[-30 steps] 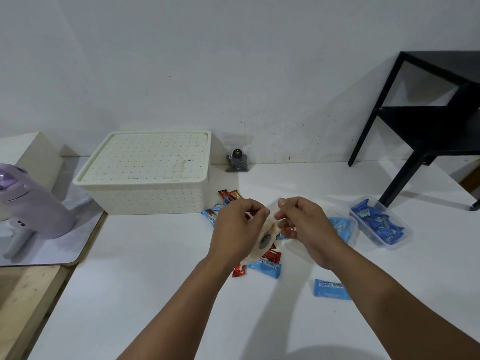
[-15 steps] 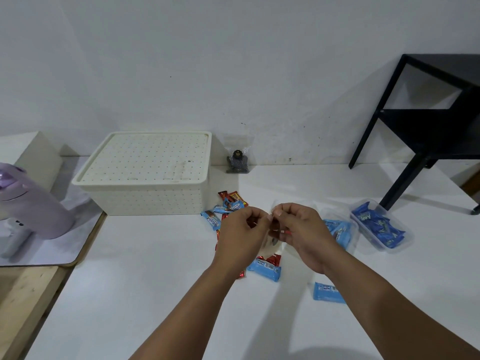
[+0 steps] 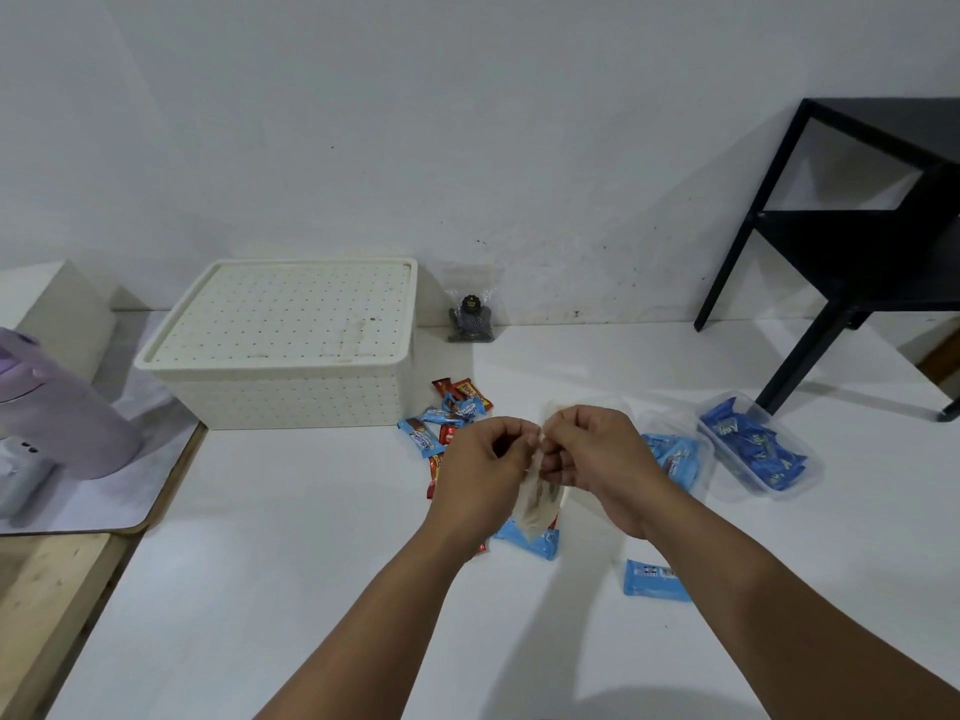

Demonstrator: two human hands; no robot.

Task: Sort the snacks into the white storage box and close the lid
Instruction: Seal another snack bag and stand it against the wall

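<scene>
While the clear snack bag [image 3: 537,498] hung between my hands above the white table [image 3: 291,589], my left hand [image 3: 485,472] and right hand [image 3: 597,459] both pinched its top edge with curled fingers. Loose blue and red snacks [image 3: 449,423] lay scattered below and behind it. Beyond them, at the back left, the white storage box [image 3: 291,392] stood with its perforated lid [image 3: 285,314] on. To the right sat two clear tubs [image 3: 756,454] of blue packets.
</scene>
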